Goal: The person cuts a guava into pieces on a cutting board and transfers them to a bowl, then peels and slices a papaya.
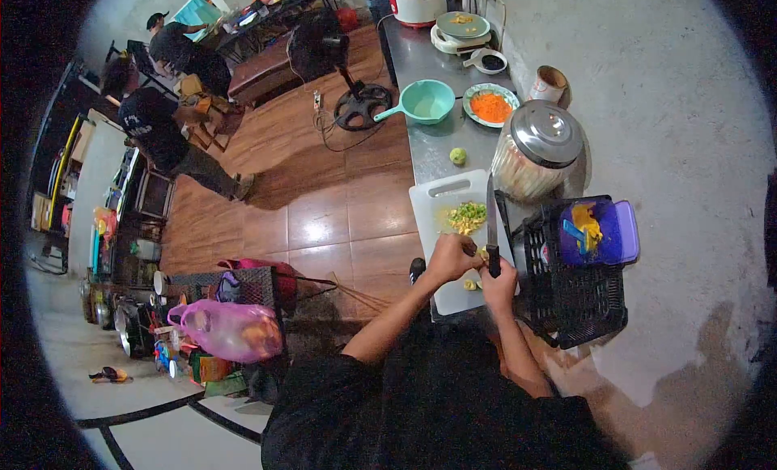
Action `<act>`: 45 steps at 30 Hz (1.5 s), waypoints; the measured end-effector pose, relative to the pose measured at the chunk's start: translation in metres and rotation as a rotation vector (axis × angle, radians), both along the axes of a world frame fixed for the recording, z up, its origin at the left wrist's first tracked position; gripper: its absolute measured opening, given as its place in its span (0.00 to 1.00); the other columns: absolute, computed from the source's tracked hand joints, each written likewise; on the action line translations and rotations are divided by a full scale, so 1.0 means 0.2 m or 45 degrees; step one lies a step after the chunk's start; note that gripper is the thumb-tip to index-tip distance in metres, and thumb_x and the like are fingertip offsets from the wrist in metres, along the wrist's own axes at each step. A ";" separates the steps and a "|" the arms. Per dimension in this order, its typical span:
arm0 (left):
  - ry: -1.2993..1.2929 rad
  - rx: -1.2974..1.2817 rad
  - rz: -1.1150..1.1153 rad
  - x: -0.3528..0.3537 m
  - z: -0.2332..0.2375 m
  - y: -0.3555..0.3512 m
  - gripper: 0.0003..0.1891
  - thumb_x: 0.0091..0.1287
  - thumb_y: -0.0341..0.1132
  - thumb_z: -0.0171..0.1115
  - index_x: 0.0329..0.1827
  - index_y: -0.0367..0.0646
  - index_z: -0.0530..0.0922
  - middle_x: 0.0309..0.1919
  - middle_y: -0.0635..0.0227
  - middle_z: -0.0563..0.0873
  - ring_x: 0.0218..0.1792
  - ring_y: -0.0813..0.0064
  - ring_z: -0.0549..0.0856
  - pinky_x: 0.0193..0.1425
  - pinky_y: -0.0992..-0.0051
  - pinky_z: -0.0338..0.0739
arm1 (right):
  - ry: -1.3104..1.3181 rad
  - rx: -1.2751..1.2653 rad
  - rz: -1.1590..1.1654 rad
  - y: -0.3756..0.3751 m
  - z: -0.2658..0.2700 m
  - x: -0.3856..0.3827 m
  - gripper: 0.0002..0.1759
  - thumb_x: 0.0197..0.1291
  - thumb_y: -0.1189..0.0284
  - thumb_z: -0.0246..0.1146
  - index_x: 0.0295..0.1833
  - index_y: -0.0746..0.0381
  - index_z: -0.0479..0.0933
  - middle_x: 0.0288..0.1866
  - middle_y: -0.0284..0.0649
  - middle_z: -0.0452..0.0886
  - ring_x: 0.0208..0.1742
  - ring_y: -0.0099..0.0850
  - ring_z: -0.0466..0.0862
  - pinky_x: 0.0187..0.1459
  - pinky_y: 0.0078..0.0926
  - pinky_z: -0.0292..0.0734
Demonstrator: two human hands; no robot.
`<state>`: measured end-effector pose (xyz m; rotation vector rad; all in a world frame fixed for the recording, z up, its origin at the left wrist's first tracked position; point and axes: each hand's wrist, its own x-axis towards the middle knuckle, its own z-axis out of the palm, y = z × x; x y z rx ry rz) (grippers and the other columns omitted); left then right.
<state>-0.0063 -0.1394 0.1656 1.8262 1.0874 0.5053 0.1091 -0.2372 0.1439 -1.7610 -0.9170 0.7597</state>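
Note:
My right hand (499, 285) is closed round the black handle of a kitchen knife (490, 215), its blade pointing away from me over the right side of the white cutting board (429, 196). Close beside it, my left hand (453, 260) has its fingers pinched together at a small yellowish piece (483, 254), partly hidden between both hands. Just beyond my fingers lies a pile of chopped green and pale yellow bits (467, 218). Another yellowish piece (470, 285) rests on the near part of the board.
Past the board are a green round fruit (458, 156), a turquoise dipper (427, 102), a plate of shredded orange food (490, 107) and a lidded jar (536, 150). A black crate (575, 308) with a purple container (623, 231) stands right. Two people (154, 122) are at far left.

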 end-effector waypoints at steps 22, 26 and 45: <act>-0.070 -0.248 0.076 0.10 -0.37 0.24 0.11 0.53 0.38 0.69 0.25 0.36 0.86 0.19 0.63 0.87 0.21 0.76 0.86 0.31 0.74 0.81 | 0.240 -0.178 -0.180 0.24 -0.43 0.05 0.16 0.52 0.69 0.72 0.42 0.68 0.82 0.29 0.36 0.83 0.30 0.23 0.81 0.36 0.27 0.74; -0.159 -0.377 -0.005 0.04 -0.44 0.28 0.08 0.53 0.29 0.70 0.30 0.31 0.86 0.23 0.63 0.87 0.25 0.77 0.86 0.34 0.75 0.82 | 0.412 -0.201 -0.226 0.25 -0.44 0.07 0.17 0.50 0.70 0.73 0.44 0.68 0.82 0.28 0.36 0.83 0.24 0.24 0.80 0.23 0.25 0.74; 0.125 -0.152 -0.033 0.10 -0.42 0.24 0.18 0.44 0.43 0.77 0.21 0.34 0.83 0.18 0.54 0.84 0.21 0.63 0.85 0.30 0.66 0.79 | 0.025 -0.140 -0.132 0.21 -0.50 0.04 0.10 0.47 0.73 0.72 0.36 0.65 0.82 0.25 0.42 0.82 0.26 0.32 0.80 0.32 0.33 0.73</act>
